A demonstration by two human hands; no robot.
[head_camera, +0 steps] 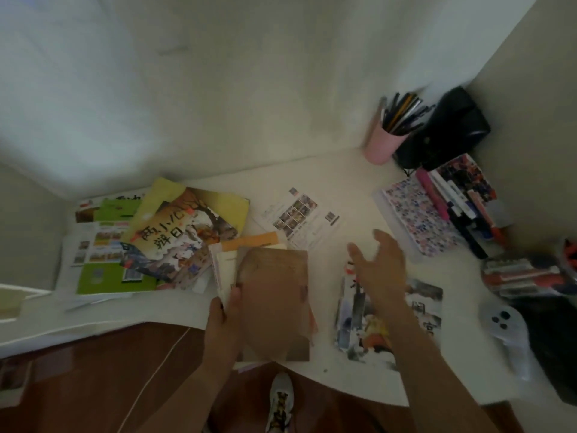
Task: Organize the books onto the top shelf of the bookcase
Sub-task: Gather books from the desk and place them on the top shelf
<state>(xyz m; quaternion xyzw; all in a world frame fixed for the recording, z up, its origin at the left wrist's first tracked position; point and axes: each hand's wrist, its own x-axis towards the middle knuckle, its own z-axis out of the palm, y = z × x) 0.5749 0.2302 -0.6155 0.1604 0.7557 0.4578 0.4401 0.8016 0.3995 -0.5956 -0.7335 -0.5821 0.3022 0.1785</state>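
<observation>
We hold a small stack of thin books, topped by a brown-covered paperback [274,304], over the near edge of the white desk [340,182]. Our left hand [223,320] pinches the stack at its left edge, thumb on top and fingers underneath, so the books hang out to the right of the grip and are carried from one side only. They look light and fairly stiff, but the loose ones beneath, cream and orange at the far end, are fanned out and could slide apart; we judge a hold across the spines, or a second hand under the right edge, would be safer.

Our right hand [374,264] hovers with fingers spread and holds nothing, above an illustrated picture book [418,310] lying flat on the desk just right of the stack. To the left lies a heap of colourful picture books [175,232]; further right, a floral notebook [415,214], a pink pen cup [382,145] and a white game controller [502,323]. The bookcase is not in view.
</observation>
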